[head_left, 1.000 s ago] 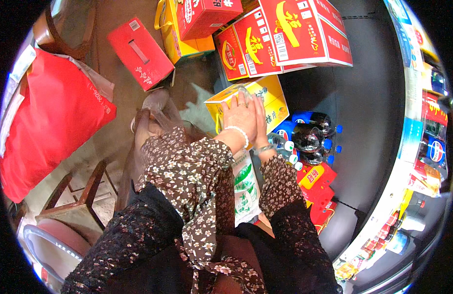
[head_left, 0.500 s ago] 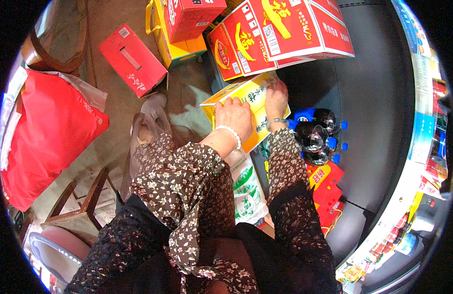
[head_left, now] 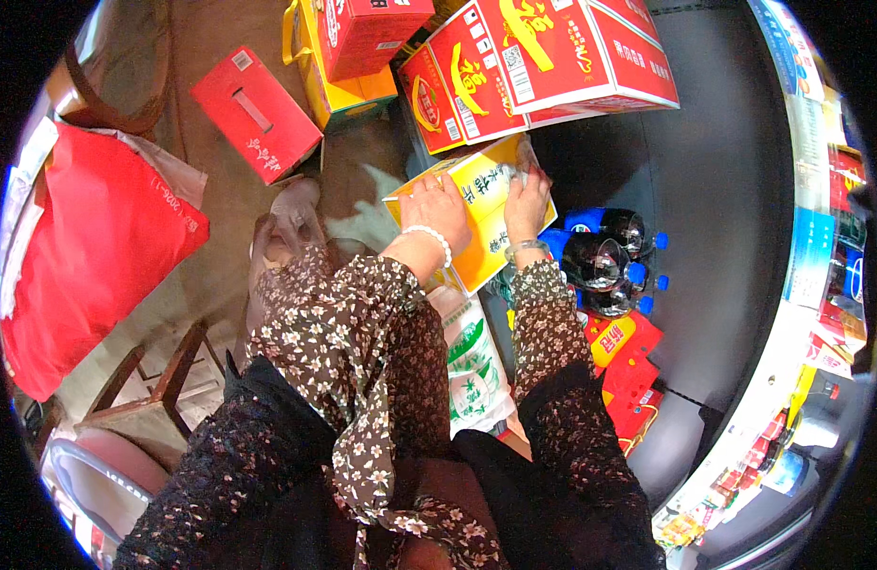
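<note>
A yellow and white cardboard box (head_left: 475,263) with dark printing lies tilted in front of me. My left hand (head_left: 436,211), with a white bead bracelet at the wrist, is closed over the box's left edge, its fingers bent. On the box's right part rests my right hand (head_left: 528,199), a pale bangle at its wrist. Its fingers are closed around something pale and partly see-through that I cannot make out. Below the box, a white and green plastic package (head_left: 473,366) lies between my forearms.
Large red cartons (head_left: 552,62) stand just beyond the box. Dark drink bottles (head_left: 595,256) with blue caps lie to its right, near red packages (head_left: 628,356). A red box with a handle (head_left: 258,114), a red bag (head_left: 96,256) and a wooden stool (head_left: 149,404) are at left.
My right hand has slid a little toward me over the box, and its fingers show more clearly. My left hand has shifted slightly to the left, still at the box's edge.
</note>
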{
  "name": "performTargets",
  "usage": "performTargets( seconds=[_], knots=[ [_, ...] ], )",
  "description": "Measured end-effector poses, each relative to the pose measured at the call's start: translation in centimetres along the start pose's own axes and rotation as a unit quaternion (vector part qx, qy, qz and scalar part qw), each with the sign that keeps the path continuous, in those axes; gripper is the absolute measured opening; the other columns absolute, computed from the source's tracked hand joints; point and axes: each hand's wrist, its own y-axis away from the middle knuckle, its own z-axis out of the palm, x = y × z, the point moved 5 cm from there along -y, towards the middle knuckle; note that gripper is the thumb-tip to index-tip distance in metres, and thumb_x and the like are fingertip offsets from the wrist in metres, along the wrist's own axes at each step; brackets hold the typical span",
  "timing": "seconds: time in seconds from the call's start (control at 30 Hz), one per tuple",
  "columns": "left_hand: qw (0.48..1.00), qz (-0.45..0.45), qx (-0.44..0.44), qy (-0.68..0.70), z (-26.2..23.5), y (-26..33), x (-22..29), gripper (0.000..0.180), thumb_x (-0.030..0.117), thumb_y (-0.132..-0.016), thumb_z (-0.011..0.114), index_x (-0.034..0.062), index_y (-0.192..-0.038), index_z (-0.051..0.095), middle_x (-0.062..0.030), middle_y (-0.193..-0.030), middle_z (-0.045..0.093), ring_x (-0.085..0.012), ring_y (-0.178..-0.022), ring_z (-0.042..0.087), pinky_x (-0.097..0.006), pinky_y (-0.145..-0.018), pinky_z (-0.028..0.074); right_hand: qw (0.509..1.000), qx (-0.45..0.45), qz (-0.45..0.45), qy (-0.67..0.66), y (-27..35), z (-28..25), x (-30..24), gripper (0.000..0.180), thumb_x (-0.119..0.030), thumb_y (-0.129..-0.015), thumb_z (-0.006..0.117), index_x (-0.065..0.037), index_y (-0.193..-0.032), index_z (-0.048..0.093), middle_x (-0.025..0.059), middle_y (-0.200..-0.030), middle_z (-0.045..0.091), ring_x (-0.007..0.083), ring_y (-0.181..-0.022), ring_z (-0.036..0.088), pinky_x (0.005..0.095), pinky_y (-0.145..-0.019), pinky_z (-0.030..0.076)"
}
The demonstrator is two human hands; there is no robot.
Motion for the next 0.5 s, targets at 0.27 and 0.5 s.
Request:
performTargets(
  seconds=[0.27,0.5],
  knots=[
    [0.999,0.016,-0.047,-0.001,-0.4,0.3,-0.5,0.064,0.023,-0.077,0.058,-0.0034,-0.132,0.038,-0.0244,-0.131,0.044,-0.0357,-0.123,0.042,-0.053,-0.099,0.034,0.999,-0.023,0.011,-0.025,1.1,0.2,-1.6,0.035,-0.017,-0.083,0.054,0.001,-0.114,0.053,0.0244,-0.118,0.050,0.0423,-0.113,0.045,0.0484,-0.096,0.037],
    [0.975,0.174,0.033,0.138,0.2,0.6,1.7,0.090,0.026,-0.064,0.074,0.0046,-0.140,0.030,-0.0246,-0.131,0.045,-0.0398,-0.123,0.041,-0.051,-0.102,0.032,0.713,-0.160,0.267,-0.629,5.9,-0.6,-6.3,0.044,-0.033,-0.098,0.042,-0.002,-0.130,0.046,0.0138,-0.134,0.045,0.0208,-0.123,0.044,0.0363,-0.104,0.035]
  ],
)
